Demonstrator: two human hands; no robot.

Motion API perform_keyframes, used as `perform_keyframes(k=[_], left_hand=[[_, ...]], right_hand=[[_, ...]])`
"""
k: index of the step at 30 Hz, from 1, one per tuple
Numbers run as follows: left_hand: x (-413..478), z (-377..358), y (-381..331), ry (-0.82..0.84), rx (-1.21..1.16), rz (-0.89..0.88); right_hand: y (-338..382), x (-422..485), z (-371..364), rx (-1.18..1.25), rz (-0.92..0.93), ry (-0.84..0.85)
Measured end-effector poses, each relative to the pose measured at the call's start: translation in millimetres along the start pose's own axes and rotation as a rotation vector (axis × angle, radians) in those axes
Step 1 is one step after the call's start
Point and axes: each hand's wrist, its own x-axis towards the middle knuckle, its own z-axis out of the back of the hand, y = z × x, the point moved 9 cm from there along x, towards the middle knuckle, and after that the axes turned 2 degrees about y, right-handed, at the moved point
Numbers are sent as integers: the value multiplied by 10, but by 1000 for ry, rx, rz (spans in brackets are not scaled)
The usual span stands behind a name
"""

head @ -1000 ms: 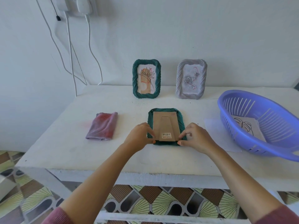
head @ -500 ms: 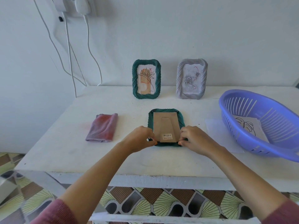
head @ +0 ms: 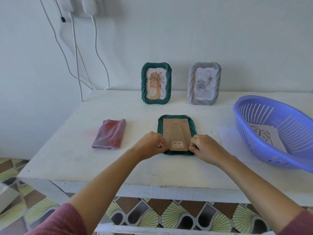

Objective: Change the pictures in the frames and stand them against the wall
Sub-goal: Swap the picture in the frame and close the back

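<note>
Head view: left hand [head: 149,143], right hand [head: 205,148] fingers [head: 194,147] pinch green frame's [head: 193,127] near corners.

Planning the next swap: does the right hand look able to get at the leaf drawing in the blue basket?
Probably yes. The basket sits open right of the right hand, with the drawing uncovered inside and nothing between; the hand would first have to let go of the green frame.

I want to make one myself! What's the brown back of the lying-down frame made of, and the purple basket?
The brown back looks like matte cardboard: flat, tan, with a barcode sticker. The green frame around it has twisted ridges, maybe plastic or resin; I can't tell. The basket looks like smooth moulded plastic with slotted walls.
</note>
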Motion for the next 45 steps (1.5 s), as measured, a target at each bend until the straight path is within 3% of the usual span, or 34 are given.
perform_keyframes(k=[10, 13, 17, 20, 28, 45], left_hand=[[45, -5, 64, -4, -62, 62], [86, -14, 93, 23, -94, 100], [138, 238, 282, -224, -251, 246], [275, 373, 479, -357, -333, 338], [856, 183, 682, -289, -333, 399], [1072, 155, 859, -226, -425, 366]], right_hand=[[-58, 32, -27, 72, -57, 13], [-118, 62, -31, 190, -105, 40], [-345, 242, 214, 460, -219, -148], [-582, 507, 314, 482, -329, -257], [-789, 1067, 75, 413, -312, -189], [-823, 1197, 82, 411, -224, -195]])
